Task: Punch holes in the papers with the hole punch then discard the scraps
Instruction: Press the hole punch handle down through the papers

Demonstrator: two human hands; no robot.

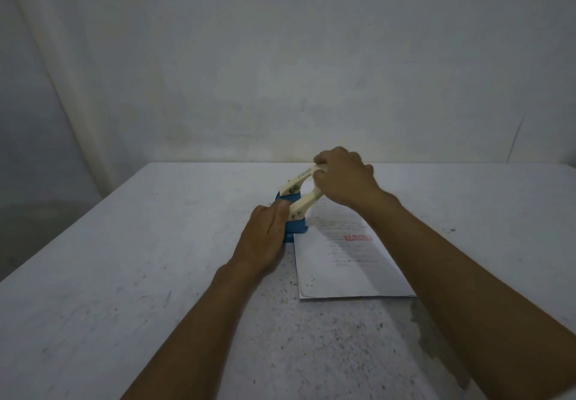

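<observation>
White table [124, 275]: left hand [265, 237] flat, bracing hole punch [293, 212]; right hand [343, 178] clenched on lever—press straight down, paper [343, 268] seated fully in slot.

hole punch [294, 212] blue, cream handle | paper [346, 262] white, red stamp

Blue hole punch [294, 226] with cream lever arms standing on the white speckled table [124, 275], top edge of the printed paper [346, 262] pushed in at its base, red stamp "REJECTED" [358, 238] readable on the sheet. Left hand [265, 237] laid flat against the left side of the punch body, fingers pointing forward; right hand [343, 178] closed around the raised far end of the lever. Pale stained wall [280, 57] behind the table, small dark specks scattered on the surface near the paper.
</observation>
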